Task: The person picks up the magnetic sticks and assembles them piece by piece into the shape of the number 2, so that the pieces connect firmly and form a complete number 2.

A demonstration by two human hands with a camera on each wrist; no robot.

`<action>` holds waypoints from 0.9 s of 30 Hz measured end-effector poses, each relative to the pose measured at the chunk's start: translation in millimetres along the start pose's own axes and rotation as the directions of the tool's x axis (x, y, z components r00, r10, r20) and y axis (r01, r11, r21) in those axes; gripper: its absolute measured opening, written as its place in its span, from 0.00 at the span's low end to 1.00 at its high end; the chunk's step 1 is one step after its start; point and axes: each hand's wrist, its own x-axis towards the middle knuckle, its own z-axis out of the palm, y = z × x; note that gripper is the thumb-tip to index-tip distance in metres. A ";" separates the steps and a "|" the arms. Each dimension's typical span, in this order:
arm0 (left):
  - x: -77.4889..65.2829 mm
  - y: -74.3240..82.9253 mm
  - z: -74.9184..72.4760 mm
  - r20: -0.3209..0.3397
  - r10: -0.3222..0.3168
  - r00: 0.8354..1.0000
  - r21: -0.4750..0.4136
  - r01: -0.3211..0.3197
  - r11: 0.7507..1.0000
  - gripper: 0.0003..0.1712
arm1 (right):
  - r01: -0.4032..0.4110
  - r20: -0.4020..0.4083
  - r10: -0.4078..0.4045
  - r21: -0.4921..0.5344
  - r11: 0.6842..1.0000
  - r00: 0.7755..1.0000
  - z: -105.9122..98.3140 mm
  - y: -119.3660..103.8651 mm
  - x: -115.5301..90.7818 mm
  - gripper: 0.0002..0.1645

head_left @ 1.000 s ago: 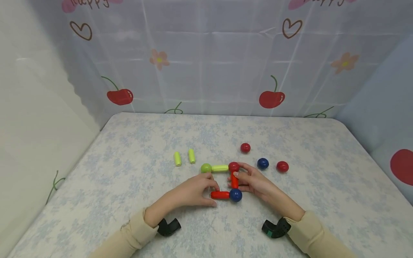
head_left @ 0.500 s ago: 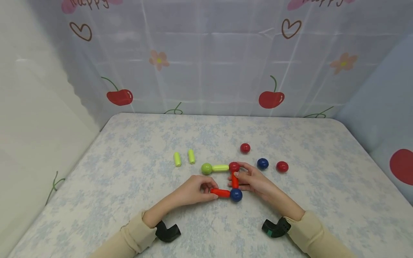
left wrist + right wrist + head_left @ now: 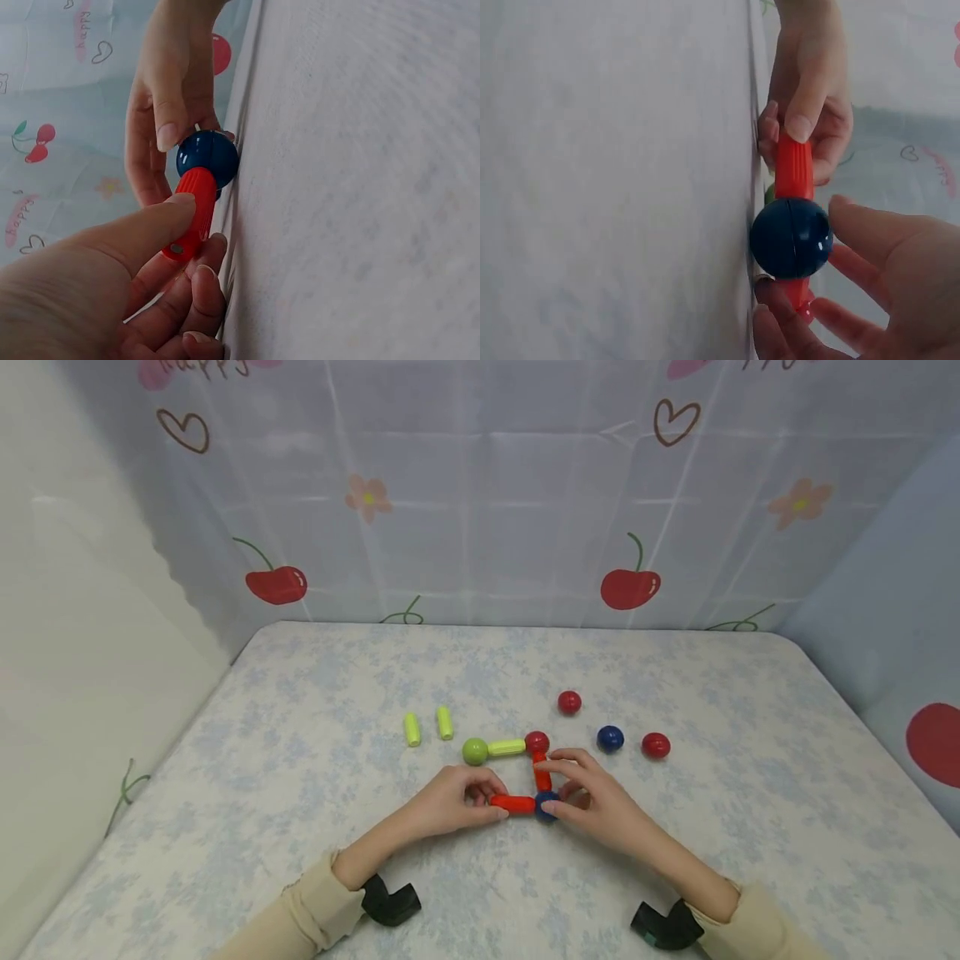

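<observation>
On the table lies a chain of magnetic sticks and balls. My left hand [image 3: 450, 802] pinches the free end of a red magnetic stick [image 3: 513, 804] between thumb and fingers. That stick's other end meets a blue ball [image 3: 791, 238]. My right hand [image 3: 607, 802] curls round the blue ball, thumb beside it and fingers at its far side; whether the thumb presses on it is hard to tell. A second red stick [image 3: 542, 782], partly behind the right fingers, runs from the blue ball to a red ball [image 3: 537, 742]. A yellow-green stick [image 3: 507, 748] joins that to a green ball [image 3: 475, 751].
Two loose yellow-green sticks, one [image 3: 412, 729] left of the other [image 3: 445, 723], lie behind my left hand. To the right are a loose blue ball [image 3: 610, 739] and two red balls, one nearer [image 3: 656, 746] and one farther [image 3: 569, 702]. A printed curtain [image 3: 465, 527] hangs behind the table.
My left hand has taken hold of the red stick's end. My right hand has moved from the red ball and second red stick down to the blue ball. The chain has shifted slightly left and back.
</observation>
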 end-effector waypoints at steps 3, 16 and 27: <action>0.0 -2.2 -2.1 0.010 0.016 1.000 -0.003 -0.016 1.000 0.08 | 0.094 0.036 -0.092 -0.072 0.993 0.995 5.2 0.5 -1.5 0.25; 42.8 14.8 -77.9 0.014 0.065 0.998 0.142 -0.066 0.988 0.13 | 0.142 0.009 -0.143 -0.149 0.979 0.990 13.9 4.3 -3.3 0.15; 144.5 15.7 -71.0 0.168 -0.035 0.985 0.282 -0.014 0.959 0.27 | 0.135 0.021 -0.133 -0.125 0.983 0.991 16.6 5.0 -4.3 0.15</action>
